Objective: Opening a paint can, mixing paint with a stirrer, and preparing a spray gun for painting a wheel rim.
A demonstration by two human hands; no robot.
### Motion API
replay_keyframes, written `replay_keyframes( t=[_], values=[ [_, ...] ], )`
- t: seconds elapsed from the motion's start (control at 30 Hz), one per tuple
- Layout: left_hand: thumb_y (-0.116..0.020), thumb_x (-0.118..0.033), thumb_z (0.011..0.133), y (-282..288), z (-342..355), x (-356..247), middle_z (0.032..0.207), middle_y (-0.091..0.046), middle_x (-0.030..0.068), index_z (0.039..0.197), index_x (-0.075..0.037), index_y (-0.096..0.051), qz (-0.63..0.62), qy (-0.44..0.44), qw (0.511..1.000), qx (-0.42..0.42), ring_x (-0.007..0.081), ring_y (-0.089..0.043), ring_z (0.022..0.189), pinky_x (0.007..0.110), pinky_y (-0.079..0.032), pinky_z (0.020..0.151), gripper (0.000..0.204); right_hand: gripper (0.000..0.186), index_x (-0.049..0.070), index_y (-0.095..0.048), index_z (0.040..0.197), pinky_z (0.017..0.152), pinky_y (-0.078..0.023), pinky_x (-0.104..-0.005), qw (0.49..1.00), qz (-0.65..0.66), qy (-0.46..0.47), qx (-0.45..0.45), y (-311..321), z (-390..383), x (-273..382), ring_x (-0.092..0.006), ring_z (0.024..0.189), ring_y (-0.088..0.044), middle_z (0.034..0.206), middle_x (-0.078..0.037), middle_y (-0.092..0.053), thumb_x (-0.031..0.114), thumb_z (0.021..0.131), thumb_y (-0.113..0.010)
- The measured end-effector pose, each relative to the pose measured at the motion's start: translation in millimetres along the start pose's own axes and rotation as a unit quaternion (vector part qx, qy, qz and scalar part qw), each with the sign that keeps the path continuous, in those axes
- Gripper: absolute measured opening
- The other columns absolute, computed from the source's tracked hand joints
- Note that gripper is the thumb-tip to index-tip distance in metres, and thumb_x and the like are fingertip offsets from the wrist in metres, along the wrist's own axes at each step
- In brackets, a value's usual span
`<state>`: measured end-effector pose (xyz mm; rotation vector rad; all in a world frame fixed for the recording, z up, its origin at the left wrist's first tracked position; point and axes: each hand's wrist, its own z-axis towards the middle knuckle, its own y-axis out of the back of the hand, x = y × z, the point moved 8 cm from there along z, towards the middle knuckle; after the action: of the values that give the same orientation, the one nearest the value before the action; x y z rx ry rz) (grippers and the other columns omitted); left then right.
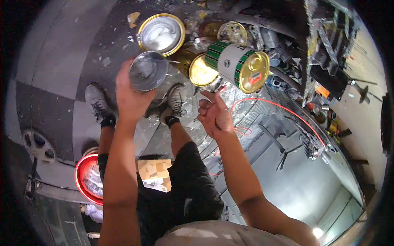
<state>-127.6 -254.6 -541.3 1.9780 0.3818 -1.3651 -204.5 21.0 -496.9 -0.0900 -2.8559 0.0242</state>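
Your left hand (pixel 132 95) grips a smeared cup (pixel 147 72) by an opened tub (pixel 183 33); right hand (pixel 216 115) half-curled, seemingly empty; can (pixel 228 61) apparently closed.

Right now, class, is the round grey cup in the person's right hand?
No: the left hand grips the round grey cup by its side, while the right hand is apart from it.

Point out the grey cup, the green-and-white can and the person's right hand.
Grey cup (pixel 157 80): head view, inner wall.
Green-and-white can (pixel 232 62): head view, side.
Right hand (pixel 216 115): head view, palm.
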Motion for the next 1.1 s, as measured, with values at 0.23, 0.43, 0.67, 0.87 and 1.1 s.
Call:
replay_keyframes(
  t=[0.23,0.43,0.67,0.87,1.1],
  values=[
    [-0.088,-0.005,0.066,-8.8,-8.3,0.5,0.137,-0.059,0.0217,0.146,-0.002,-0.049,-0.023,0.020,1.000,0.005,0.0386,-0.058,0.127,0.045,-0.046,0.109,0.089,0.041,0.007,-0.060,0.138,0.068,-0.050,-0.0286,0.892,-0.393,0.217,-0.056,27.3,17.6,43.5,-0.0132,0.075,-0.060,0.093,-0.008,-0.069,0.021,0.101,-0.068],
    [-0.088,-0.005,0.065,2.2,-13.1,11.7,0.137,-0.059,0.0215,0.146,-0.001,-0.049,-0.015,0.056,0.998,-0.002,0.0378,-0.058,0.128,0.044,-0.046,0.110,0.090,0.048,0.009,-0.060,0.141,0.073,-0.053,-0.0341,0.830,-0.483,0.275,0.041,-73.0,105.1,49.6,-0.0182,0.077,-0.064,0.098,-0.012,-0.070,0.025,0.097,-0.070],
    [-0.088,-0.005,0.065,-1.2,-19.9,14.8,0.139,-0.059,0.0209,0.147,-0.001,-0.048,-0.035,0.054,0.998,-0.010,0.0357,-0.057,0.130,0.043,-0.045,0.112,0.091,0.062,0.000,-0.053,0.145,0.106,-0.050,-0.0473,0.628,-0.729,0.272,0.001,-72.1,178.3,29.9,-0.0397,0.123,-0.063,0.133,-0.028,-0.064,0.032,0.094,-0.069],
    [-0.087,-0.001,0.069,-1.5,-26.1,30.9,0.142,-0.058,0.0185,0.149,0.001,-0.046,-0.052,0.060,0.997,0.005,0.0311,-0.057,0.133,0.041,-0.043,0.114,0.091,0.061,0.006,-0.054,0.144,0.087,-0.055,-0.0454,0.703,-0.633,0.323,-0.003,-30.9,94.3,14.9,-0.0372,0.095,-0.070,0.103,-0.020,-0.072,0.031,0.091,-0.073],
    [-0.085,-0.002,0.077,-12.6,-14.2,8.2,0.148,-0.052,0.0176,0.154,0.002,-0.036,-0.096,0.055,0.994,0.024,0.0276,-0.052,0.136,0.040,-0.040,0.116,0.091,0.043,0.004,-0.057,0.139,0.071,-0.051,-0.0290,0.812,-0.437,0.383,-0.054,-14.4,-81.2,125.2,-0.0104,0.074,-0.062,0.087,-0.005,-0.069,0.010,0.098,-0.069]
  ],
)
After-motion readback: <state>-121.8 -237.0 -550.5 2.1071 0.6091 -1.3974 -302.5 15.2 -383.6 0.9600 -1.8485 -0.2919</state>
